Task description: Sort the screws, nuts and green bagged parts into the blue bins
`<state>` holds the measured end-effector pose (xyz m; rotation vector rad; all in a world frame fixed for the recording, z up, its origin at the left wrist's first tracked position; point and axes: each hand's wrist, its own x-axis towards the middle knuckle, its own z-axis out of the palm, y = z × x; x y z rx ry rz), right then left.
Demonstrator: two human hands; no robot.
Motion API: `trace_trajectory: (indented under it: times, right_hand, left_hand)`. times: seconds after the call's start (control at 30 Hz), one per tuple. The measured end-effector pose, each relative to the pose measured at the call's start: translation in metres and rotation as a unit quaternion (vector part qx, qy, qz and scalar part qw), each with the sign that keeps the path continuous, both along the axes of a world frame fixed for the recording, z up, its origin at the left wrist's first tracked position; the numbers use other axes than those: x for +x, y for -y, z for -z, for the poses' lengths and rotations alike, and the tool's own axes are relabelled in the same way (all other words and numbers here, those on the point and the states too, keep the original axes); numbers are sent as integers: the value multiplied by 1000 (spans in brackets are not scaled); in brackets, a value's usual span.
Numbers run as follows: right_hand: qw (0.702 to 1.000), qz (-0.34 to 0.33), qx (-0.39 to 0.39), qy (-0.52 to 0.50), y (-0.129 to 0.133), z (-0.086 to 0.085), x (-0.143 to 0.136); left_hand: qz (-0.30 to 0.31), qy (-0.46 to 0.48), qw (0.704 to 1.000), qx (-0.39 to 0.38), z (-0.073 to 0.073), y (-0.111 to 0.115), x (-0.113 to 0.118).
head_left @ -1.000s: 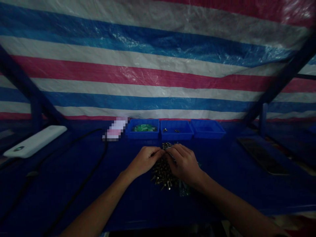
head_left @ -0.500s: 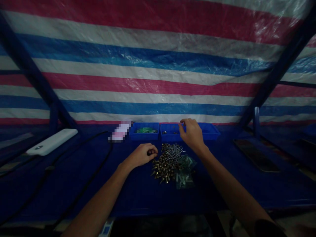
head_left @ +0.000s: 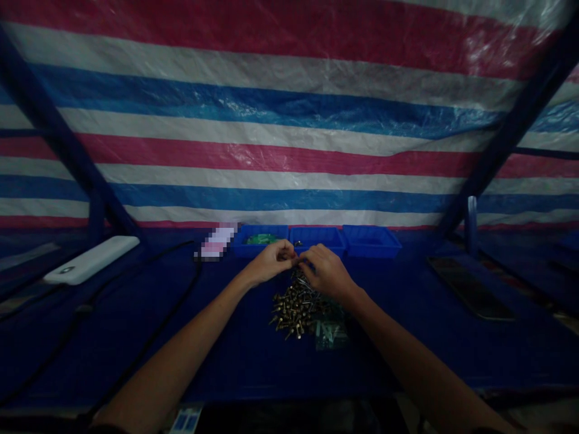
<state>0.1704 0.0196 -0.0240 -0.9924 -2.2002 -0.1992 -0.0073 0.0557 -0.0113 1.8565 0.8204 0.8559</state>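
My left hand (head_left: 268, 263) and my right hand (head_left: 326, 272) meet fingertip to fingertip just above the far end of a heap of hardware. Both have their fingers pinched together; whatever small piece lies between them is too dark to name. Under them, brass-coloured bolts (head_left: 294, 307) form the near part of the heap, and silvery screws or nails (head_left: 304, 282) show partly behind my right hand. Against the heap's right side lies a clear plastic bag (head_left: 332, 335) of pale pieces.
Three blue bins stand behind the hands: the left bin (head_left: 237, 244) holds green items, the middle bin (head_left: 339, 248) some metal bits, then the right bin (head_left: 373, 250). A phone (head_left: 470, 288) lies right; a white power bank (head_left: 93, 260) and black cable (head_left: 163, 325) lie left.
My right hand has come back from over the middle bin, down and left, to my left hand. My left hand has risen slightly and moved right to meet it.
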Motion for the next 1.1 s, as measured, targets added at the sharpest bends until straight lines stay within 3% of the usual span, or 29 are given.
trace_trajectory:
  times: [0.23,0.33,0.4,0.53,0.67,0.83,1.1]
  right_hand:
    - [1000,6,-11,-22,-6,2,7]
    - [997,-11,10,-76,-8,-1,11]
    - [989,-10,64,-133,-9,-8,15]
    - [961,104,159,-202,-19,-17,24]
    - [970,202,92,-103,-29,-6,27]
    - [983,160,42,-80,-23,12,21]
    - [994,83,-18,-69,-10,13,4]
  left_hand:
    - [-19,38,999,-26,5,-3,4]
    - [-59,-33,997,29,12,-7,-8]
    - [-78,-108,988,81,17,-10,-17]
    - [-59,-213,963,156,26,-13,-27]
    - [-45,-249,946,204,30,-14,-25]
    - [-65,-294,928,220,34,-14,-22]
    - [-99,-301,929,193,33,-10,-19]
